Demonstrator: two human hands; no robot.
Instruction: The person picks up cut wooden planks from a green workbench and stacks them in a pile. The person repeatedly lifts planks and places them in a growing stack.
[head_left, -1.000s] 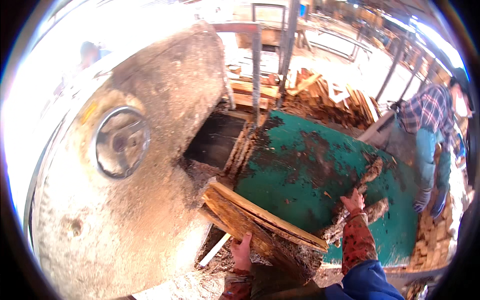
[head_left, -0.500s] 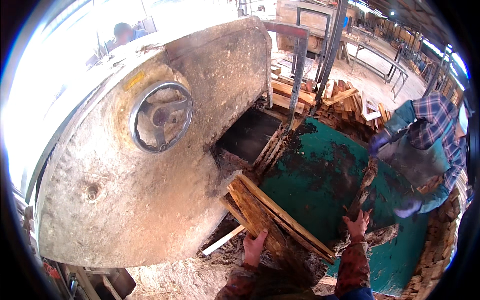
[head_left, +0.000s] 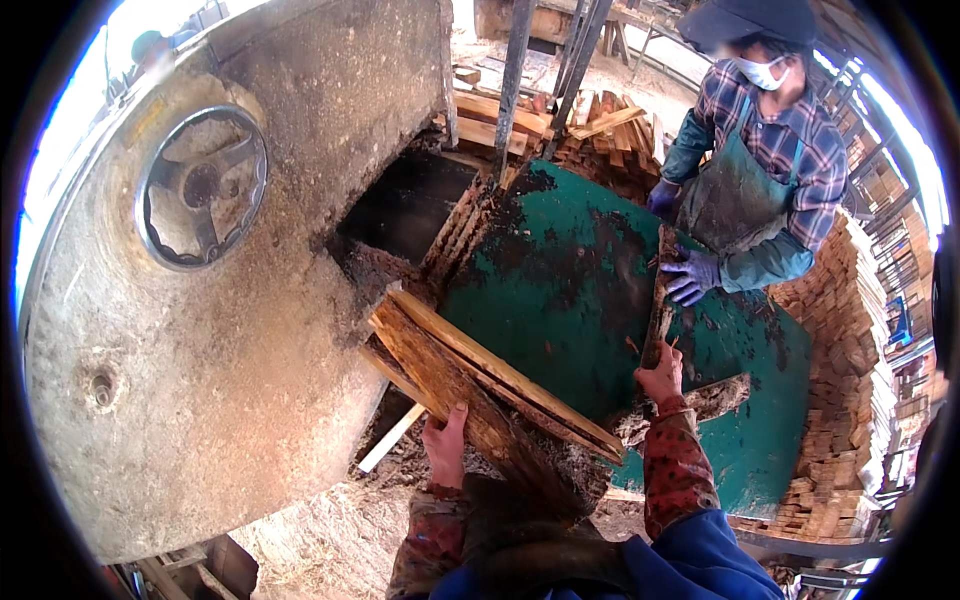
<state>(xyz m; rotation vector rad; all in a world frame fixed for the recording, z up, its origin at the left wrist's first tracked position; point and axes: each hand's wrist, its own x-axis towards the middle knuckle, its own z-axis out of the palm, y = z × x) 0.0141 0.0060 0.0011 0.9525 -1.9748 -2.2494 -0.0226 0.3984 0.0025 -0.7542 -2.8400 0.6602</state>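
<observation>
My left hand (head_left: 446, 447) grips the edge of a rough wood slab (head_left: 440, 370), thumb on top. That slab slopes across a small pile in front of me, beside a paler split board (head_left: 510, 372). My right hand (head_left: 662, 378) is closed at the near end of a long, narrow bark-edged slab (head_left: 661, 305), its fingers partly hidden. At the far part of that slab are a co-worker's purple-gloved hands (head_left: 690, 275). Another bark-covered piece (head_left: 722, 396) lies on the green tabletop (head_left: 570, 250), just right of my right wrist.
A large dusty machine housing (head_left: 290, 300) with a metal handwheel (head_left: 203, 187) stands on the left. The co-worker (head_left: 765, 150), in apron and plaid shirt, faces me across the table. Stacked wood pieces (head_left: 835, 370) line the right side; more wood (head_left: 600, 135) is heaped behind metal posts.
My right hand has gone from open fingers to closed at the slab's near end. The co-worker has straightened up, one gloved hand now on the slab. My view has shifted right.
</observation>
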